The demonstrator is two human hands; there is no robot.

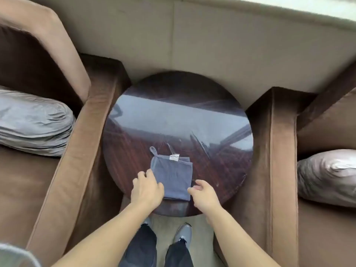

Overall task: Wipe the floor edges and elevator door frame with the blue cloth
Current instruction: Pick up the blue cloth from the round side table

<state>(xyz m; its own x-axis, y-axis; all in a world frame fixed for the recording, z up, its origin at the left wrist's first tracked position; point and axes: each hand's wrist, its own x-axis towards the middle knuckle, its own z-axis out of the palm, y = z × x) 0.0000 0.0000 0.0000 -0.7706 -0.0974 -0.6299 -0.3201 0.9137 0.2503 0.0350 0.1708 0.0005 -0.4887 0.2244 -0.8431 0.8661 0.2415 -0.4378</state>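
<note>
our left hand lies fingers together on the folded blue cloth near the round table's front edge; right hand, fingers apart, just beside it.

One head-worn view looks steeply down, close above both hands, with a round table just beyond them.

The blue cloth is a dull, greyish-blue piece of fabric folded into a flat, roughly rectangular pad. It lies on the near part of the round, glossy dark wood worktop, close to its near edge. A small hanging loop sticks out from its far left corner, and a white label sits on its far edge.
</note>
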